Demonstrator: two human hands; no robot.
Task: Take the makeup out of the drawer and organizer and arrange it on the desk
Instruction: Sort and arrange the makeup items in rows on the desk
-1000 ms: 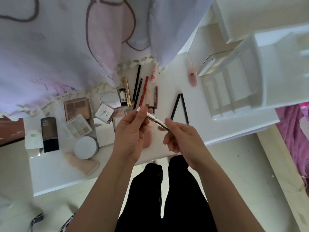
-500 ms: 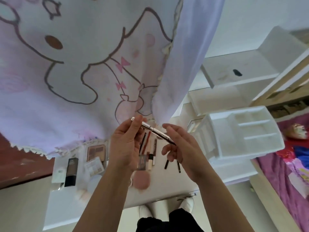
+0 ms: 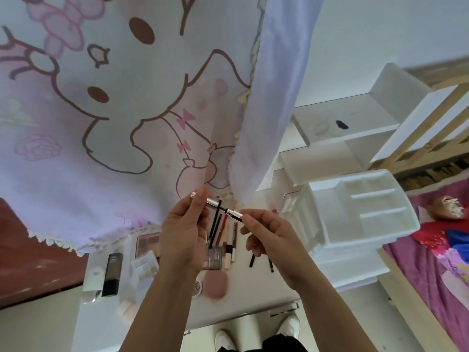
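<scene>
My left hand (image 3: 185, 235) and my right hand (image 3: 269, 235) hold a slim silver makeup pen (image 3: 215, 205) above the white desk (image 3: 253, 295). The left fingers pinch its cap end; the right fingers pinch its body. A thin black stem shows between the two parts. On the desk below lie a row of pencils and lip sticks (image 3: 218, 229), two black pencils (image 3: 252, 259), a brown eyeshadow palette (image 3: 148, 241), a pale palette (image 3: 144, 265), a black foundation bottle (image 3: 113, 273), a pink sponge (image 3: 215, 284) and a small white jar (image 3: 196, 288).
A white organizer (image 3: 355, 219) with open compartments stands on the desk's right end. A cartoon-print curtain (image 3: 127, 97) hangs over the desk's far side. White shelves (image 3: 342, 123) stand behind the organizer. A wooden bed frame with pink bedding (image 3: 431, 262) lies to the right.
The view has tilted upward and both hands have risen with the pen. The pen's cap and body have come slightly apart, baring a black stem.
</scene>
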